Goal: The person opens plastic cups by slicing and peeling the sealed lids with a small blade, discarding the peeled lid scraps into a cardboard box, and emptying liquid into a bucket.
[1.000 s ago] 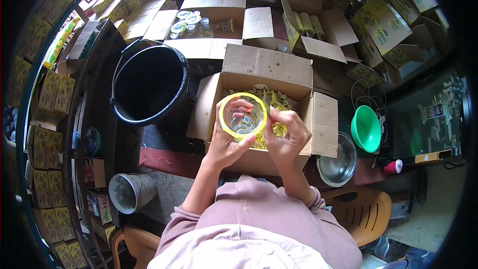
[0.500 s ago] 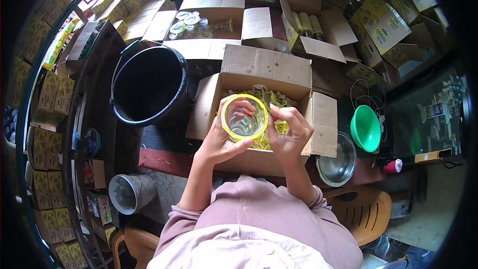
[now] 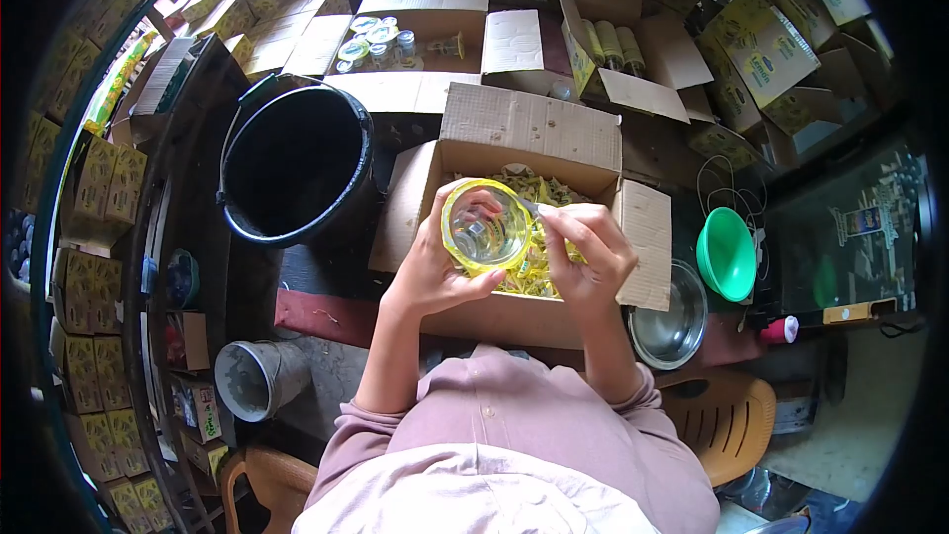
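Observation:
My left hand [image 3: 435, 267] is wrapped round a clear cup with a yellow rim [image 3: 486, 225], its open mouth facing the camera. At the cup's right edge, my right hand [image 3: 591, 255] pinches a thin blade-like tool [image 3: 529, 205], whose tip is close to the rim. Both hands are over an open cardboard box [image 3: 529, 129] that holds many yellow scraps [image 3: 542, 277]. The cup covers part of the scraps.
A large black bucket [image 3: 297, 163] stands left of the box. To the right are a green bowl [image 3: 727, 254] and a metal bowl [image 3: 668, 321]. Behind, an open box [image 3: 425, 0] holds several jars, and another [image 3: 643, 94] holds yellow rolls. A grey bucket [image 3: 247, 381] is lower left.
My right hand has moved a little to the right, and the tool in it now lies at a flatter angle. The cup has stayed nearly in place in my left hand.

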The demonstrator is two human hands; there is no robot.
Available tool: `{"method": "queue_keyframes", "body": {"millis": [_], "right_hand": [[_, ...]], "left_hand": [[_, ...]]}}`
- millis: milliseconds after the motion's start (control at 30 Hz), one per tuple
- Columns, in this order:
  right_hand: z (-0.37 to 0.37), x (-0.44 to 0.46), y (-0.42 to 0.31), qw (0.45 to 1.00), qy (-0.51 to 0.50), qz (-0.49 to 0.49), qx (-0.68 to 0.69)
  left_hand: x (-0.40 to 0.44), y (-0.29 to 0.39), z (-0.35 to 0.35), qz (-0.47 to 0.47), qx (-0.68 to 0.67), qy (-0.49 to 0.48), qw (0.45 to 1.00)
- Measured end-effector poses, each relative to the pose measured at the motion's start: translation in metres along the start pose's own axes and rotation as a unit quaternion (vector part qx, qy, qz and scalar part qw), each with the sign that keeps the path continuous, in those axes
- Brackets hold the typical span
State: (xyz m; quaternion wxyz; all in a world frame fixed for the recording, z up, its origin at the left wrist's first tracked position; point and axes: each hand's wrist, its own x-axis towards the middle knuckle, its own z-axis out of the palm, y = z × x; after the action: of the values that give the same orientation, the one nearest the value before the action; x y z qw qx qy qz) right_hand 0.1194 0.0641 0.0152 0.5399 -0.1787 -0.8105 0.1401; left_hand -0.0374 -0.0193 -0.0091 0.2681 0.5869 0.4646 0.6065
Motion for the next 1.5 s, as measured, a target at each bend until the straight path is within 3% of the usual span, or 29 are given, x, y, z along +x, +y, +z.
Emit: {"method": "queue_keyframes", "body": {"millis": [167,433,633,733,1500], "right_hand": [[-0.024,0.008,0.008,0.978,-0.14,-0.111,-0.104],[-0.028,0.016,0.01,0.955,-0.18,-0.186,-0.144],[-0.024,0.016,0.012,0.941,-0.185,-0.235,-0.161],[-0.022,0.017,0.014,0.939,-0.186,-0.241,-0.158],[-0.017,0.011,0.022,0.939,-0.201,-0.252,-0.118]], "left_hand": [[0.004,0.009,-0.006,0.007,0.074,-0.011,0.997],[0.007,0.019,-0.003,0.038,0.118,0.02,0.992],[0.011,0.027,-0.003,-0.078,0.158,-0.004,0.984],[0.013,0.026,-0.003,-0.04,0.188,0.013,0.981],[0.018,0.024,-0.002,-0.068,0.169,-0.079,0.98]]}}
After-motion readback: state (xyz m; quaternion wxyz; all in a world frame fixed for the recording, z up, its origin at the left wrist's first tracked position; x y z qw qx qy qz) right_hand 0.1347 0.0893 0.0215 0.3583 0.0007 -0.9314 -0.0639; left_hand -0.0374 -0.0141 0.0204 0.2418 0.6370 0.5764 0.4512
